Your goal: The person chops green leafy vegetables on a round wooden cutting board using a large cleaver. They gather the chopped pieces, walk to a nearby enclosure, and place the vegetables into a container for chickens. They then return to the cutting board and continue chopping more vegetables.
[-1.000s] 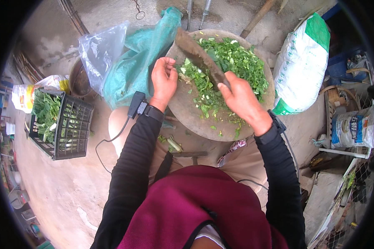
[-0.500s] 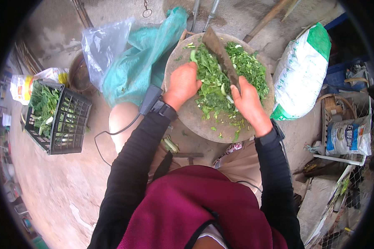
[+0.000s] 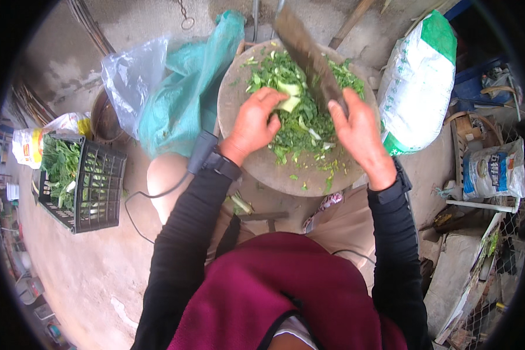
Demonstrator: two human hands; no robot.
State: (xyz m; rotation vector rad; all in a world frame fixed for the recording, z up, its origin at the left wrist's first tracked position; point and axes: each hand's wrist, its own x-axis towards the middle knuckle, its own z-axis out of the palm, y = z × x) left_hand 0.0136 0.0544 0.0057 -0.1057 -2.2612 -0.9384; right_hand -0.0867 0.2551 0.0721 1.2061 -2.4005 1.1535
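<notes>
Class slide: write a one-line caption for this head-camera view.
Left hand steadies chopped greens on a round board; right hand holds a cleaver.

Long black sleeves, maroon vest, tan trousers, black wrist device with cable, black wristband

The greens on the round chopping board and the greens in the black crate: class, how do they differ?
The greens on the chopping board are cut into small pieces and spread loose under the left hand and the cleaver in the right hand. The greens in the black crate are whole leaves, piled together and untouched. Both are leafy and green.
</notes>
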